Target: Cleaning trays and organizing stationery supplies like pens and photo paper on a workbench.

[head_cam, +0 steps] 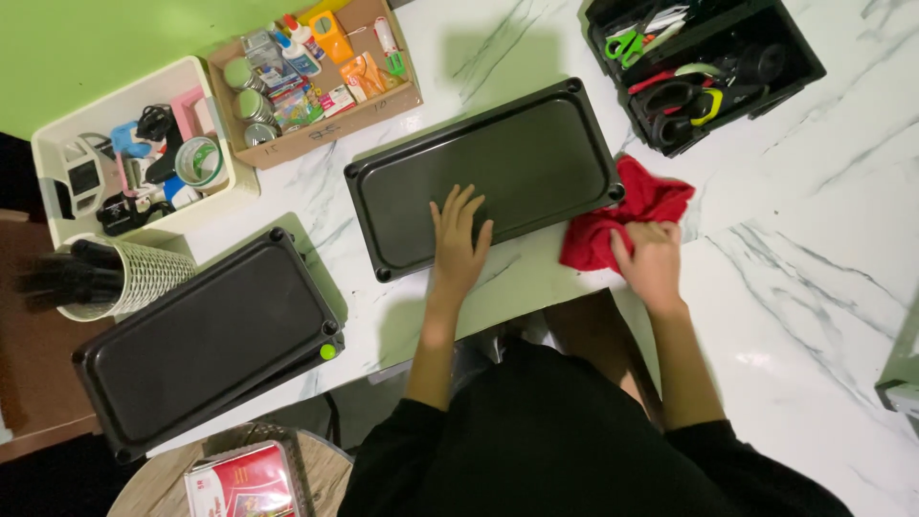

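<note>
Pressing flat and open on the black tray [498, 158], the left hand [458, 239] is steadying its near edge. The right hand [651, 258] is clutching a red cloth [637, 206] just off the tray's right end, along its long axis

Left hand [458, 239] lies flat on tray [479, 172], near its front edge; right hand [651, 263] on cloth [627, 213] just right of tray. 2nd tray [206, 340] front-left, cardboard box [316, 77] behind-left, tool bin [699, 67] behind-right.

Bright overhead light, soft shadows, sharp
</note>
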